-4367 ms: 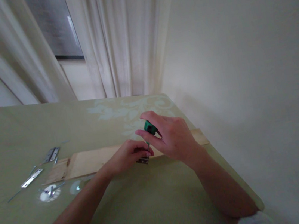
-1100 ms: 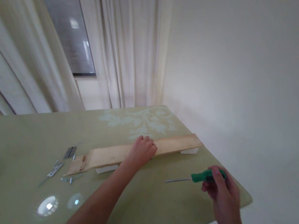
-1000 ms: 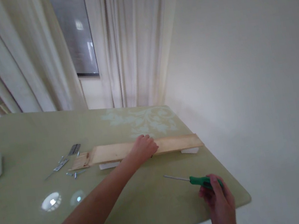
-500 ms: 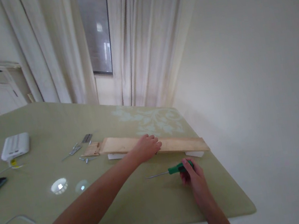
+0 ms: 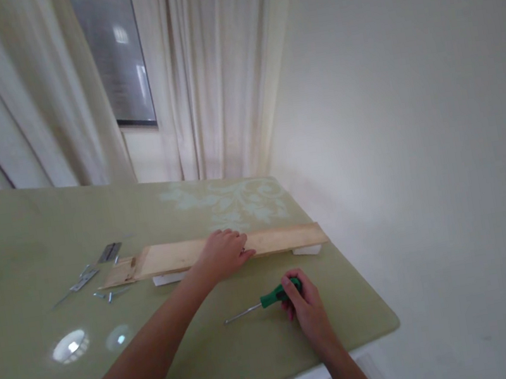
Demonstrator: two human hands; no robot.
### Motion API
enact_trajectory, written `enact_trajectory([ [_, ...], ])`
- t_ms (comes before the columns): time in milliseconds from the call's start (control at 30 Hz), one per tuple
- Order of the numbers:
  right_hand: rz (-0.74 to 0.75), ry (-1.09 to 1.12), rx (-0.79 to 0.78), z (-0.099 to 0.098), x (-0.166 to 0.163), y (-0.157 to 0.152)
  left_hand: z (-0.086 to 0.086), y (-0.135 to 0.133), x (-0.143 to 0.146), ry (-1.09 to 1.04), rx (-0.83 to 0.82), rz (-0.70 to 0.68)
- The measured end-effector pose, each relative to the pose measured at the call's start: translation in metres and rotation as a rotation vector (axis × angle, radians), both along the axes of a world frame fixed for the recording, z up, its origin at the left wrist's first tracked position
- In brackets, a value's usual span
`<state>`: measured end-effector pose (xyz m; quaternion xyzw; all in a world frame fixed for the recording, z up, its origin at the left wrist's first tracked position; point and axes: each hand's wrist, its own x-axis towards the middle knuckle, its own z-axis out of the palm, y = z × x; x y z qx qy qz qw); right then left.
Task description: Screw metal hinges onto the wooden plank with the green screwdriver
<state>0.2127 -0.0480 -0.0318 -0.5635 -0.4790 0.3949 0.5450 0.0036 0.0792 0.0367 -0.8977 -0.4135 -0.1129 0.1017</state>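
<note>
The left hand (image 5: 222, 255) lies flat on the wooden plank (image 5: 270, 240), pinning it on its white blocks. The right hand (image 5: 306, 306) has its grip around the green screwdriver (image 5: 270, 298), which lies low over the bench (image 5: 212, 356), shaft pointing left.

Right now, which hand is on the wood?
The left hand rests on the wooden plank; the right hand holds the green screwdriver instead.

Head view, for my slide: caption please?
Left hand rests on long wooden plank; right hand holds green-handled screwdriver.
</note>
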Motion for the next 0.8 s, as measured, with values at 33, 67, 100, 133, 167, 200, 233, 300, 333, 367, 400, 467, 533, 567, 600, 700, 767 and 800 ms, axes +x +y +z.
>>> enact_trajectory([
  [33, -0.001, 0.002, -0.002, 0.0, 0.0, 0.0, 0.0, -0.002, -0.002, -0.007, 0.005, -0.02],
  [67, -0.003, 0.006, -0.003, -0.001, -0.001, 0.0, -0.001, -0.003, -0.004, -0.007, 0.009, -0.045],
  [100, -0.006, 0.01, -0.004, -0.001, -0.001, -0.001, -0.001, -0.004, -0.005, 0.0, 0.011, -0.072],
  [133, -0.009, 0.012, -0.001, -0.001, -0.001, -0.001, -0.002, -0.004, -0.007, 0.012, 0.013, -0.097],
  [167, -0.012, 0.014, 0.002, -0.001, -0.001, -0.001, -0.002, -0.003, -0.007, 0.028, 0.018, -0.119],
  [200, -0.016, 0.014, 0.006, 0.0, -0.001, -0.001, -0.002, -0.001, -0.008, 0.043, 0.026, -0.136],
  [233, -0.021, 0.013, 0.009, 0.0, -0.001, -0.002, -0.002, 0.0, -0.008, 0.053, 0.037, -0.148],
  [300, -0.033, 0.015, 0.011, 0.001, -0.001, -0.002, 0.0, 0.003, -0.008, 0.058, 0.038, -0.158],
  [333, -0.037, 0.017, 0.01, 0.001, -0.001, -0.003, 0.001, 0.004, -0.007, 0.052, 0.02, -0.149],
  [367, -0.04, 0.018, 0.008, 0.001, 0.0, -0.003, 0.002, 0.005, -0.006, 0.042, -0.006, -0.13],
  [400, -0.043, 0.019, 0.008, 0.002, 0.0, -0.003, 0.002, 0.006, -0.005, 0.033, -0.034, -0.106],
  [467, -0.043, 0.018, 0.008, 0.002, 0.0, -0.004, 0.003, 0.007, -0.002, 0.019, -0.076, -0.057],
  [533, -0.044, 0.015, 0.01, 0.002, -0.001, -0.003, 0.003, 0.007, 0.002, 0.008, -0.088, -0.015],
  [567, -0.044, 0.013, 0.01, 0.002, -0.001, -0.003, 0.004, 0.007, 0.004, -0.002, -0.09, 0.009],
  [600, -0.045, 0.013, 0.01, 0.002, -0.001, -0.003, 0.004, 0.007, 0.005, -0.017, -0.091, 0.036],
  [700, -0.05, 0.015, 0.009, 0.001, -0.001, -0.002, 0.008, 0.006, 0.002, -0.077, -0.081, 0.097],
  [767, -0.054, 0.015, 0.005, 0.001, 0.0, -0.002, 0.011, 0.005, -0.01, -0.145, -0.064, 0.12],
  [800, -0.057, 0.016, 0.001, 0.001, 0.0, -0.002, 0.012, 0.005, -0.019, -0.195, -0.053, 0.131],
])
